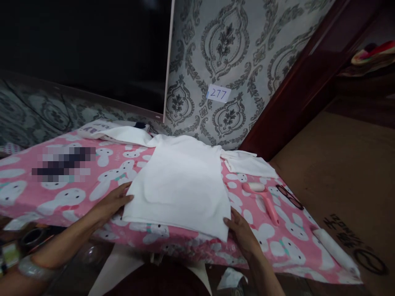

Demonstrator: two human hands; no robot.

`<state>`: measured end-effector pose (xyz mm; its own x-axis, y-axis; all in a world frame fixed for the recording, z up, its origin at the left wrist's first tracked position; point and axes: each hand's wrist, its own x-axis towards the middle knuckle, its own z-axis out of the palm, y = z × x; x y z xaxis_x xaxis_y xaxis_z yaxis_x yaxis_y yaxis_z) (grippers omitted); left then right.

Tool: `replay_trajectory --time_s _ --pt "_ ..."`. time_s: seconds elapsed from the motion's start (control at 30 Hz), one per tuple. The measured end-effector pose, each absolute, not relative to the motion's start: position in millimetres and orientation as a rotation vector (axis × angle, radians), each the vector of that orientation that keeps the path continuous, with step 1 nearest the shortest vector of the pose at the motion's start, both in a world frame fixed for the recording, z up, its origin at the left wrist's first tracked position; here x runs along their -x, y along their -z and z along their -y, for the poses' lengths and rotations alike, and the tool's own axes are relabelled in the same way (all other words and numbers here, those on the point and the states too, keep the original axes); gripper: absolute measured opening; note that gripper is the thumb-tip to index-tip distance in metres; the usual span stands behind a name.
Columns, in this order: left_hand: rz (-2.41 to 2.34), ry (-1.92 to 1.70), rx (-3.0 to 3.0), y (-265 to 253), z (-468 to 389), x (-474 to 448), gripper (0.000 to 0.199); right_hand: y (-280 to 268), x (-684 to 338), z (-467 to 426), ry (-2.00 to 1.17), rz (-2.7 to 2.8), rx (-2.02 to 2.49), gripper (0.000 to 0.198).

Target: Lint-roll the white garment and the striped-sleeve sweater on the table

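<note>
A white long-sleeved top [182,181] lies spread flat on a pink cloth with white rabbits [70,199], its hem toward me and its sleeves out to both sides. My left hand [116,201] grips the left side of the top near the hem, thumb on the fabric and fingers partly hidden under it. At the lower right corner, my right hand [242,231] pinches the edge between thumb and fingers. To the right of the top lies a pink lint roller [267,201] with a white roll head.
Dark-framed glasses [289,197] and a white roll [336,253] lie along the right edge. A blurred dark object [63,164] is on the left, with a printed white garment [95,126] behind. A television [83,49] and a cardboard box [345,172] flank the table.
</note>
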<state>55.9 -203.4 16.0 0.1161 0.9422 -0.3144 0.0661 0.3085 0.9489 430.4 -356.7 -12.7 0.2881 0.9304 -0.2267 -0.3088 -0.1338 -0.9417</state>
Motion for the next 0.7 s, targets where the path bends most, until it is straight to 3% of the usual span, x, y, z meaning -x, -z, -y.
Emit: replay_trajectory --time_s 0.1,0.17,0.3,0.4,0.57,0.7 --pt "-1.301 -0.787 -1.136 -6.8 203.3 -43.9 0.089 22.2 -443.9 364.3 -1.18 0.72 1.335 0.079" --pt "-1.371 -0.742 -1.31 -2.1 197.8 -34.5 0.085 26.0 -457.3 365.4 -1.059 0.784 1.509 0.071" --pt "-1.605 -0.842 -1.929 -6.0 176.9 -41.0 0.052 17.0 -459.8 344.0 -0.452 1.036 1.771 0.048" --pt "-1.42 -0.766 -2.384 -8.1 168.8 -70.5 0.061 9.8 -429.7 314.9 -0.179 1.427 1.807 0.059" --pt "-1.166 -0.307 -2.657 16.3 176.2 -89.5 0.066 21.8 -394.3 297.2 -0.279 1.969 2.082 0.064" --pt "-1.161 -0.29 -2.617 26.8 166.5 -82.4 0.069 23.2 -404.4 296.6 -0.382 2.029 2.165 0.062"
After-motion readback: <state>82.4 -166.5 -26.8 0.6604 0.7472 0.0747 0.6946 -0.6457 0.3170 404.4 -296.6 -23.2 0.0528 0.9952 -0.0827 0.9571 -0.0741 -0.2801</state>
